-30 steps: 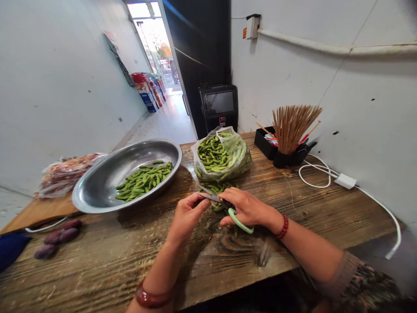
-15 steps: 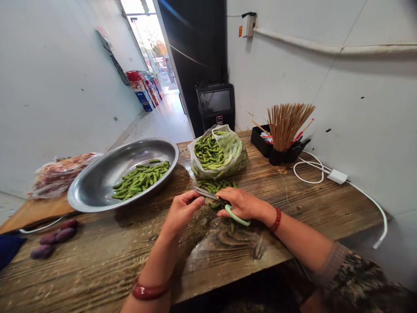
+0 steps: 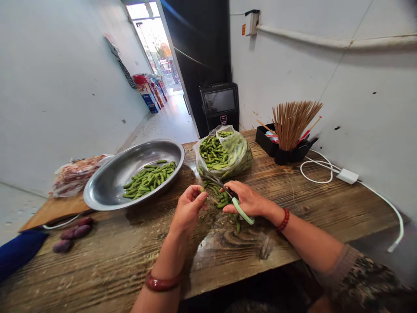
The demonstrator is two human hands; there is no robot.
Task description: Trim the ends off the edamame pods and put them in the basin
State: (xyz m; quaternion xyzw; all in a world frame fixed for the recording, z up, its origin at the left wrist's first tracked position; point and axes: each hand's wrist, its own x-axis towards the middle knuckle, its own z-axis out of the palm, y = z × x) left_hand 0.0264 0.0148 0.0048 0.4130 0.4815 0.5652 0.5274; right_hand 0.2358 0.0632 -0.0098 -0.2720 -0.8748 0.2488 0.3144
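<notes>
My left hand [image 3: 189, 208] is closed in a pinch on a green soybean pod [image 3: 202, 190], which shows only in part at the fingertips. Closed round the handles of a pair of scissors [image 3: 241, 211] with pale green grips is my right hand [image 3: 246, 199]. The blades point up and left, towards the bag. Loose pods [image 3: 223, 199] lie on the table under and between the hands. Behind them stands a clear plastic bag [image 3: 243, 158] full of pods. To the left, a wide steel basin [image 3: 107, 180] holds a heap of pods [image 3: 151, 179].
A black holder [image 3: 286, 156] with many wooden skewers [image 3: 295, 124] stands at the back right, beside a white cable [image 3: 347, 175]. Several purple tubers [image 3: 76, 232] and a dark blue cloth [image 3: 22, 252] lie left. A bag of reddish food [image 3: 76, 176] rests behind them.
The scissors have moved away from the left fingers, up and right, with their blades now apart from that hand. The whole view has shifted slightly, so the scene sits further right.
</notes>
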